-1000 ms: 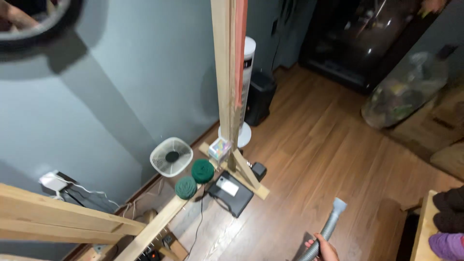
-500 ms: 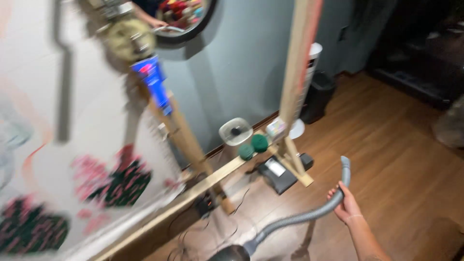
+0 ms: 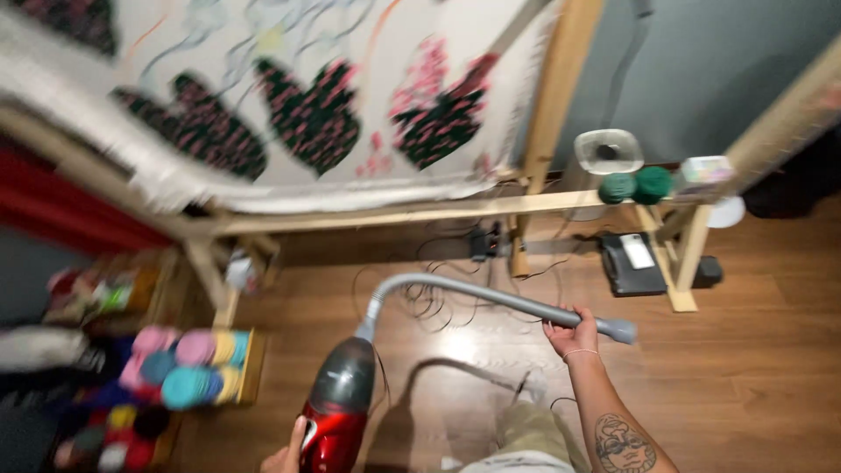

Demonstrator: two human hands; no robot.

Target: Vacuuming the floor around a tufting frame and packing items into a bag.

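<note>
**Desk:** What is in the frame?

**Photographer:** A person stands over a wooden floor (image 3: pixel 753 385) with a red and grey vacuum cleaner (image 3: pixel 337 407). The right hand (image 3: pixel 571 331) grips the grey hose (image 3: pixel 473 296) near its open end, fingers curled around the tube from below and the thumb over the top, which keeps the nozzle level and aimed to the right. The left hand (image 3: pixel 287 455) rests against the red body at the bottom edge; only part of it shows, so I cannot tell whether the fingers are closed round a handle or simply pressed flat to it.

**Desk:** And where does the machine sit?

**Photographer:** Low in front of the person, apparently carried, with the hose arching up and across to the right hand. Behind it stands a wooden frame (image 3: pixel 561 96) with a stretched cloth (image 3: pixel 289 96) bearing dark and pink patches, upright so the surface faces the room. Two green yarn balls (image 3: pixel 635 186) and a clear tub (image 3: pixel 607 151) rest on the frame's lower rail, within reach of the cloth. Loose cables (image 3: pixel 438 289) trail on the floor beneath. A rack of coloured yarn (image 3: pixel 180 368) stands at left, blurred.
</note>
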